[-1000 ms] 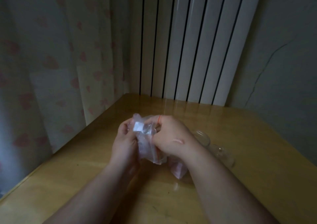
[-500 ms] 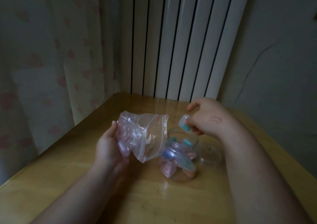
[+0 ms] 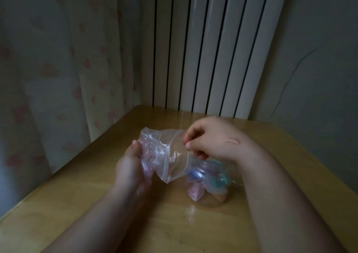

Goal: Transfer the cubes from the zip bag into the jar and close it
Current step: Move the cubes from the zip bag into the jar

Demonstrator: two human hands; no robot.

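Zip bag (image 3: 164,151) gripped by our left hand (image 3: 129,167); our right hand (image 3: 212,140) pinches its mouth above the jar (image 3: 210,202).

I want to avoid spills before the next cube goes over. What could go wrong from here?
The zip bag has its mouth facing sideways beside the jar, not over its opening; cubes could slide out onto the table. The right hand pinches the bag just above the jar, so its wrist might knock the jar. The left hand has its grip on the bag's far end only, which may slip.
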